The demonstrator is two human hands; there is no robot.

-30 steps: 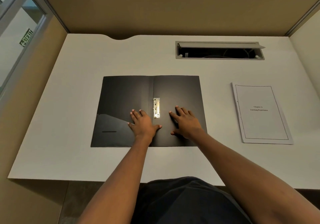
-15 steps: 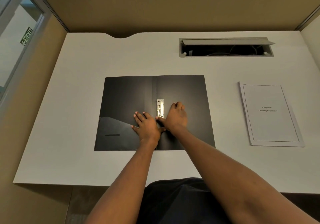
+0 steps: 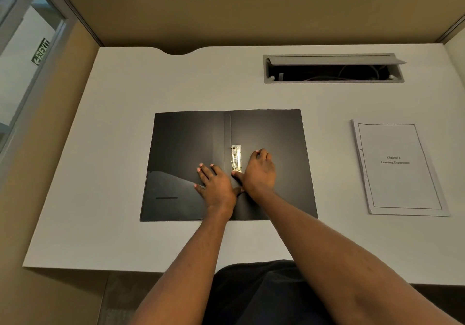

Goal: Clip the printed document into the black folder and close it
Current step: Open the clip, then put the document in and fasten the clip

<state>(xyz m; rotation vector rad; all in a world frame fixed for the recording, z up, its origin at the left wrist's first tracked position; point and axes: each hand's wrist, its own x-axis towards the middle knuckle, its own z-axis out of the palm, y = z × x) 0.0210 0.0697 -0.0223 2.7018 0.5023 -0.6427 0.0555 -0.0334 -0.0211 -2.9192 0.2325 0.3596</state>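
Black folder [image 3: 266, 133] lies open flat mid-desk [image 3: 125, 148]. Left hand [image 3: 216, 186] spread flat on the left cover, gripping nothing. Right hand [image 3: 259, 171] curled beside the metal clip [image 3: 236, 158], thumb at its near end; closed on nothing. Document [image 3: 400, 168] well apart, right. Judged light, floppy, slick: lift it by the punched left edge, both hands.

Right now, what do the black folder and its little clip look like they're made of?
Black folder: seemingly thin plastic or coated card, smooth satin finish, with a soft sheen on its lower left flap. Clip: apparently polished metal, silvery gold, with bright glints.
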